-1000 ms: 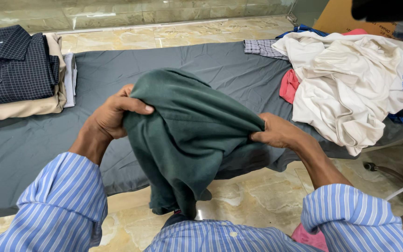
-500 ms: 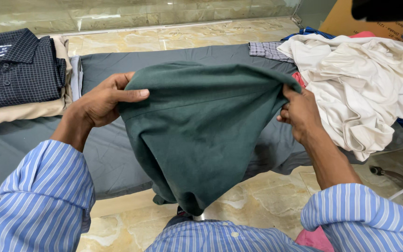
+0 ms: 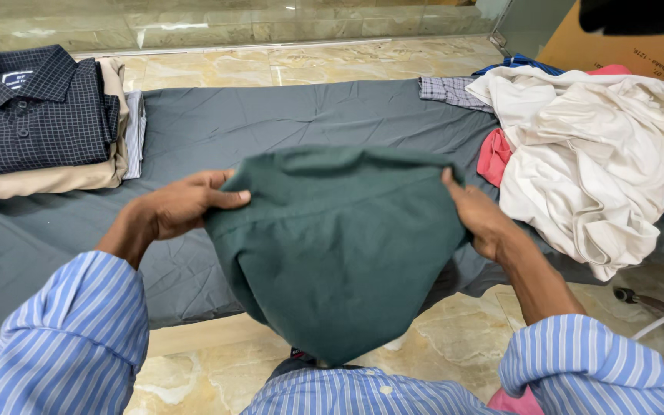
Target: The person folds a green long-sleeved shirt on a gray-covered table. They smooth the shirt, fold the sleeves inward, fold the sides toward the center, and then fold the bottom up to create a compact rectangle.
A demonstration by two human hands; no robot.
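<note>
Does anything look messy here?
Yes. On the right of the grey sheet, a heap of crumpled clothes spills over the edge, unlike the neat folded stack on the left. The left hand and right hand hold a green garment.

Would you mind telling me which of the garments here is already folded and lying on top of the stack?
The dark checked shirt, collar up, folded flat atop the stack at the far left; the green garment hangs between both hands, and the cream ones lie crumpled.

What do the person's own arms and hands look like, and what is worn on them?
Both arms wear a light blue shirt with thin white vertical stripes. The left sleeve and the right sleeve are rolled back into thick cuffs below the elbows, leaving the forearms bare. The left hand and right hand are bare, without gloves; no ring or watch shows.
</note>
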